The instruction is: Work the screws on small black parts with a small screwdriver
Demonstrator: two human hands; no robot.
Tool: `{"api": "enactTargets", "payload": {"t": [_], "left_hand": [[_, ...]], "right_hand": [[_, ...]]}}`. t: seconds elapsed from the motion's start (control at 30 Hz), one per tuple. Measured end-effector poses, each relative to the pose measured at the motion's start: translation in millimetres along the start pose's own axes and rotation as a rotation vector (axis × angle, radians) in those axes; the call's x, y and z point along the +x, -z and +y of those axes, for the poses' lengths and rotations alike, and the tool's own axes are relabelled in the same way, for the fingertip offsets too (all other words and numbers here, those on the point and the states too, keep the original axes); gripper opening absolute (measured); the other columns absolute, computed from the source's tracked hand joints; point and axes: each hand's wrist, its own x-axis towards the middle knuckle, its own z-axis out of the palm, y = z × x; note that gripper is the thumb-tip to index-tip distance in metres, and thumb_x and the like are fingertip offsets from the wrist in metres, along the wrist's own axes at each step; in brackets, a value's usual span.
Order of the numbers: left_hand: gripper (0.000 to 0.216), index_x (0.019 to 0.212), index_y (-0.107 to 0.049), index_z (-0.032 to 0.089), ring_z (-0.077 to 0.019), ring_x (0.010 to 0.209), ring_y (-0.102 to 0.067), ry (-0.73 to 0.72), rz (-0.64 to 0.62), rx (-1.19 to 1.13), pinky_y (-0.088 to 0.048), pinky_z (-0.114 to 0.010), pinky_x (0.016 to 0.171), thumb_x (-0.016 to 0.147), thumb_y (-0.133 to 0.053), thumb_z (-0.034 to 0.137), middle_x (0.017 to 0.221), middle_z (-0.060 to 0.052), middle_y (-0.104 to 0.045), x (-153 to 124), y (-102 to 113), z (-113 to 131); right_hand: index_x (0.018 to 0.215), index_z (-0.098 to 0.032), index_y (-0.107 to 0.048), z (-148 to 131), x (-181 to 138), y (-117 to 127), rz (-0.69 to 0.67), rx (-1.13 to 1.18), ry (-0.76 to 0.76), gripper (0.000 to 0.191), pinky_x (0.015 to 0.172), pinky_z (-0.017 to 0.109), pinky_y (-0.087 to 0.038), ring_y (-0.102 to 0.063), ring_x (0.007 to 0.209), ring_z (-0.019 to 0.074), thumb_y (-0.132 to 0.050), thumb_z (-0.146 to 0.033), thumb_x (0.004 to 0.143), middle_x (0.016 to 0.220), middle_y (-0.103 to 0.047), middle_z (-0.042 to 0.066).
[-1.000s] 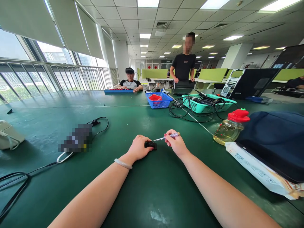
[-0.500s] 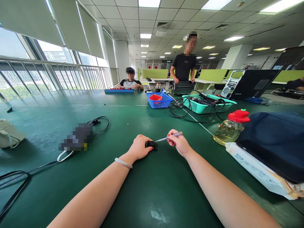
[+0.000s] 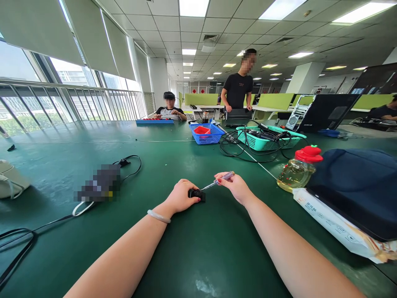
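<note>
My left hand (image 3: 182, 197) grips a small black block-shaped part (image 3: 198, 194) from its left side, the thumb along the near edge. The part rests on the green table (image 3: 198, 248), and its exact kind is too small to make out. In my right hand (image 3: 236, 188) is a screwdriver (image 3: 221, 178) with a clear, purplish handle and a thin metal shaft. It slants down to the left, its tip at the top of the black part. Whether the tip sits in a screw I cannot tell.
Right of my hands stand a red-lidded bottle (image 3: 296, 171), a white packet (image 3: 335, 225) and a dark blue bag (image 3: 356, 182). Farther back are a blue basket (image 3: 207, 138) and a green basket (image 3: 263, 145) with black cables. A cord (image 3: 52, 221) lies at left. Two people are across the table.
The view has tilted up slightly, so things sit a little lower. My right hand has turned a little on the screwdriver handle. The left hand keeps its hold on the black part.
</note>
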Motion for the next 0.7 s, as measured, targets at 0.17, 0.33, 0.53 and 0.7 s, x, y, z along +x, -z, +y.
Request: {"api": "enactTargets", "payload": {"t": [0.17,0.33,0.53,0.7], "left_hand": [[0.023,0.091,-0.073,0.022,-0.0296,0.112,-0.058,0.021,-0.004,-0.011,-0.048,-0.042,0.099,0.072,-0.077,0.035,0.100,-0.006,-0.074,-1,0,3],[0.025,0.087,-0.071,0.022,-0.0301,0.112,-0.057,-0.024,-0.028,0.000,-0.047,-0.043,0.099,0.070,-0.079,0.038,0.097,-0.006,-0.074,-1,-2,4],[0.026,0.086,-0.069,0.022,-0.0308,0.117,-0.055,-0.049,-0.045,-0.029,-0.046,-0.044,0.101,0.069,-0.080,0.039,0.099,-0.007,-0.072,0,-3,3],[0.025,0.084,-0.069,0.024,-0.0301,0.114,-0.057,-0.053,-0.045,-0.045,-0.046,-0.044,0.100,0.068,-0.080,0.040,0.097,-0.006,-0.072,0,-3,2]], "right_hand": [[0.112,-0.024,-0.058,0,-4,-16,0.020,0.086,0.083,0.055,0.093,0.045,-0.054,-0.072,0.087,0.0217,-0.082,-0.050,0.070,0.082,-0.073,0.000],[0.149,-0.030,-0.022,-3,-10,-27,0.098,0.007,0.225,0.086,0.087,0.046,-0.057,-0.071,0.074,0.0184,-0.073,-0.043,0.081,0.094,-0.070,-0.001],[0.142,-0.030,-0.040,-4,-6,-20,0.052,0.000,0.212,0.065,0.091,0.046,-0.055,-0.072,0.080,0.0196,-0.062,-0.056,0.087,0.103,-0.070,0.004],[0.137,-0.030,-0.051,-4,-2,-13,0.087,0.095,0.144,0.063,0.094,0.048,-0.054,-0.073,0.087,0.0223,-0.062,-0.062,0.084,0.098,-0.072,0.004]]}}
